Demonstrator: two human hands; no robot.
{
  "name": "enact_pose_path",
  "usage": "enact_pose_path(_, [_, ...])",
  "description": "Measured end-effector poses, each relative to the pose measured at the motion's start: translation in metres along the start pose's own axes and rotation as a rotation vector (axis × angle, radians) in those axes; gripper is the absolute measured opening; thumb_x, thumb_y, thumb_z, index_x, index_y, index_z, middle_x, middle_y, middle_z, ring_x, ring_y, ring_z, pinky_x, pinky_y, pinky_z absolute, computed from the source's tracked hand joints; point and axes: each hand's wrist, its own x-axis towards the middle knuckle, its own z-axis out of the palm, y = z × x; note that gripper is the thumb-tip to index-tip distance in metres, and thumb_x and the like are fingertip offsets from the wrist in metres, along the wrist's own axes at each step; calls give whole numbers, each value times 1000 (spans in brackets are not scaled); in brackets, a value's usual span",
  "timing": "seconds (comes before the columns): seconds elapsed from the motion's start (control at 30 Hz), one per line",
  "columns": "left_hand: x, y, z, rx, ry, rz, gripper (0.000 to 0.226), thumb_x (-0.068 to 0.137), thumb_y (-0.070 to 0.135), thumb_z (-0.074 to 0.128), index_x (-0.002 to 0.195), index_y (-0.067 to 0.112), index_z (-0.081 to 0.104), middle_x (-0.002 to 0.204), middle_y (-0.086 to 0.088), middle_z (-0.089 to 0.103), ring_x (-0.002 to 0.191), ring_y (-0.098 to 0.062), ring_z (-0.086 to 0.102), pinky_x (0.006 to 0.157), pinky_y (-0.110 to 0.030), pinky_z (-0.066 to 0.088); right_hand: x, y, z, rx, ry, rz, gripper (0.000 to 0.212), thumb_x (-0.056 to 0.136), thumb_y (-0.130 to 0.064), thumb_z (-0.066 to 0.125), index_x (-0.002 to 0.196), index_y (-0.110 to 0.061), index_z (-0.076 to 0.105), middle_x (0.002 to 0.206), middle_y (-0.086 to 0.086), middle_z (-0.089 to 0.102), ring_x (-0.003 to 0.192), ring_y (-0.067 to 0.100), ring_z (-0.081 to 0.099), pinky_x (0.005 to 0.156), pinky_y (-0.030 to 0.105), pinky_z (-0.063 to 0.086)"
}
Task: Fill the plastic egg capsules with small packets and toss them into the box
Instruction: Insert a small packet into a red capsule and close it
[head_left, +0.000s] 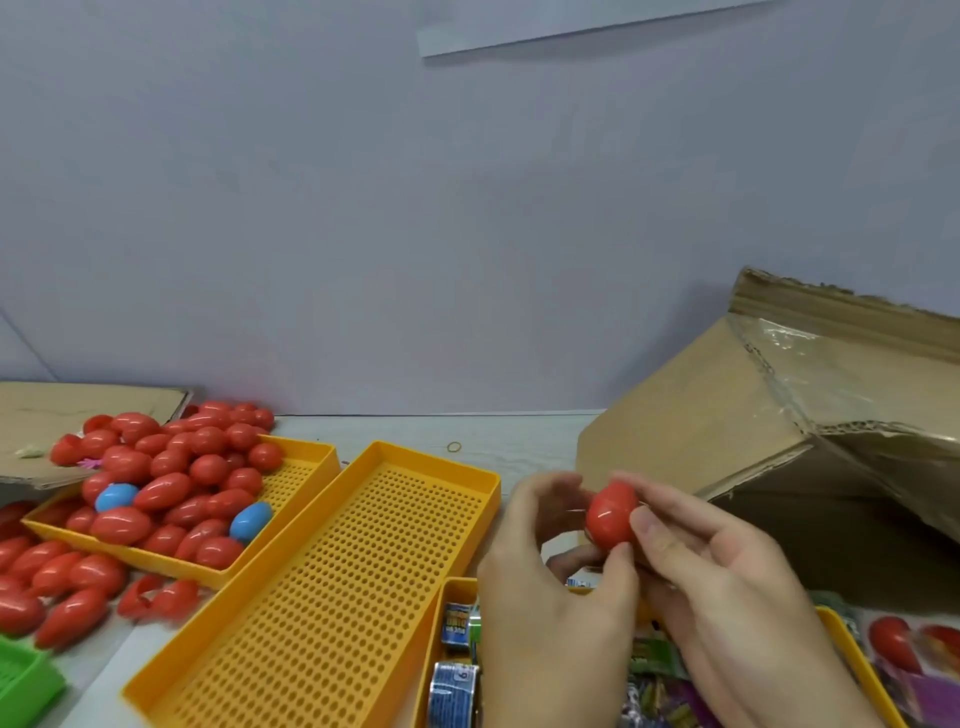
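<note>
Both hands grip red egg capsule | grey table | cardboard box right | pale wall

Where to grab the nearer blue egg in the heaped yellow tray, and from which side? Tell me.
Grip the nearer blue egg across its narrow middle, coming from above: it lies tilted atop red eggs near the tray's bare end, so its upper sides look exposed.
</note>
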Motion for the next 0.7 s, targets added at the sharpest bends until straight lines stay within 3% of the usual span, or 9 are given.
enact_pose_path(0.13, [0, 4, -2, -83, 7, -45, 23, 77, -2, 76, 90, 16, 72, 93, -3, 74, 91, -5, 70, 68, -14, 55, 0, -3, 0, 107, -52, 35, 41, 69, -8, 60, 108, -10, 71, 102, 18, 75, 95, 28, 73, 66, 25, 59])
enact_pose_path(0.27, [-1, 4, -4, -56, -16, -33, 16, 78, 13, 79, 90, 24, 75, 95, 0, 74, 92, 1, 67, 66, -10, 53, -3, -5, 1, 126, -113, 47, 41, 74, -5, 57, 112, -11, 70, 106, 15, 75, 99, 30, 72, 70, 26, 59])
enact_pose_path(0.37, [-3, 2, -4, -18, -24, 39, 20, 77, 14, 80, 88, 29, 75, 95, 6, 73, 100, -6, 66, 72, -18, 57, -5, -7, 2, 151, -142, 61, 34, 84, 1, 52, 108, -8, 74, 108, 16, 74, 100, 27, 72, 70, 25, 59])
enact_pose_path(0.5, [-4, 0, -5, 94, -14, 147, 23, 76, 15, 81, 88, 34, 75, 92, 13, 73, 96, -9, 68, 77, -27, 58, -7, -9, 4, 120, -132, 38, 35, 74, -14, 61, 104, -19, 77, 110, 15, 73, 101, 26, 72, 69, 25, 58])
enact_pose_path(0.7, [-6, -1, -5, 264, 47, 310, 29, 73, 13, 84, 88, 35, 72, 88, 17, 69, 92, -6, 67, 74, -16, 54, -9, -8, 6, 81, -110, -23, 36, 70, -18, 65, 106, -15, 74, 101, 15, 75, 90, 26, 74, 66, 24, 58])
